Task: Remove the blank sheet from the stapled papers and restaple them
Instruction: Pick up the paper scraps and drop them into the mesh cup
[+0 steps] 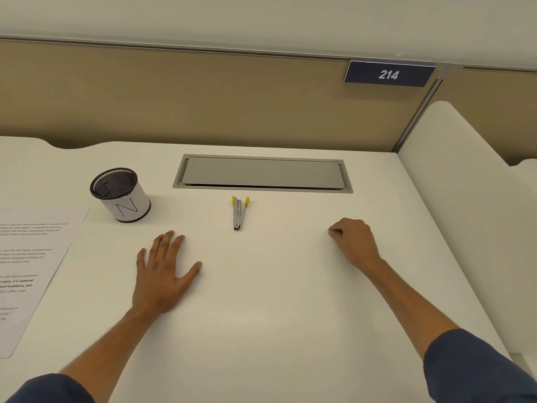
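Note:
A printed sheet of paper (32, 266) lies flat at the desk's left edge, partly cut off by the frame. A small silver stapler with yellow tabs (239, 212) lies in the middle of the desk, its tip pointing toward me. My left hand (162, 274) rests palm down on the bare desk between the sheet and the stapler, with the fingers spread and nothing in it. My right hand (353, 242) rests on the desk to the right of the stapler with its fingers curled in; I cannot see anything held in it. No separate blank sheet can be made out.
A black mesh pen cup with a white wrap (120, 196) stands at the back left. A grey cable hatch (263, 174) is set into the white desk (261, 301) behind the stapler. A tan partition with a "214" sign (388, 74) closes the back, and a white side panel (465, 199) the right.

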Demonstrator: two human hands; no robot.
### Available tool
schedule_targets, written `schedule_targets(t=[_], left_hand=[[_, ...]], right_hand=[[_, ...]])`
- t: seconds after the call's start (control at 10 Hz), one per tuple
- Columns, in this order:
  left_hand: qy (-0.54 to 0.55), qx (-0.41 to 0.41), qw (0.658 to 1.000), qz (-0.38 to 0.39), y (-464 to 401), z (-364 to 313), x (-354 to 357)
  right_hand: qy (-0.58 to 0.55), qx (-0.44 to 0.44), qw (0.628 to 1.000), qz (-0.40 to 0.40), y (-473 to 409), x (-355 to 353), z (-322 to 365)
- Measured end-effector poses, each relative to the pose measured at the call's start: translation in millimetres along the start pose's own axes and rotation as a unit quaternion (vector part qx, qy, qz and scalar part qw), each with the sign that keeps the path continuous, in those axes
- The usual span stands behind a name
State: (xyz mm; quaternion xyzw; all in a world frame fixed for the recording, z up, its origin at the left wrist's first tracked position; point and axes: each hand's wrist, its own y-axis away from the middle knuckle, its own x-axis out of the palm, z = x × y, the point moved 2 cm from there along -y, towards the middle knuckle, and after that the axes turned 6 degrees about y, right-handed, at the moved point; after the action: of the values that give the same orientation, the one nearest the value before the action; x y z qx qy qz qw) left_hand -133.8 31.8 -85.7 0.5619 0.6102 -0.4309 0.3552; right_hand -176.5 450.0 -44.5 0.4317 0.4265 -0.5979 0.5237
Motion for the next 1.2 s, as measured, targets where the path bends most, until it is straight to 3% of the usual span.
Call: schedule_targets(t=[0.3,0.4,0.6,1.2], left_hand=[[0.0,0.0,1.0,-0.001,0.4,0.0,0.5],[0.002,0.001,1.0,0.0,0.8,0.8,0.1],[0.003,0.002,1.0,-0.002,0.3,0.2,0.3],[0.008,0.001,1.0,-0.003,0.1,0.0,0.0]], right_hand=[[0.137,0.006,0.99,-0.021,6.3,12.9,10.5],[0.119,-0.007,0.993,-0.009,5.6,14.4,7.1],[-0.128,0.046,0.991,-0.011,3.4,0.2,-7.6],[-0.065,0.026,0.998,0.003,7.4,-4.8,-8.0]])
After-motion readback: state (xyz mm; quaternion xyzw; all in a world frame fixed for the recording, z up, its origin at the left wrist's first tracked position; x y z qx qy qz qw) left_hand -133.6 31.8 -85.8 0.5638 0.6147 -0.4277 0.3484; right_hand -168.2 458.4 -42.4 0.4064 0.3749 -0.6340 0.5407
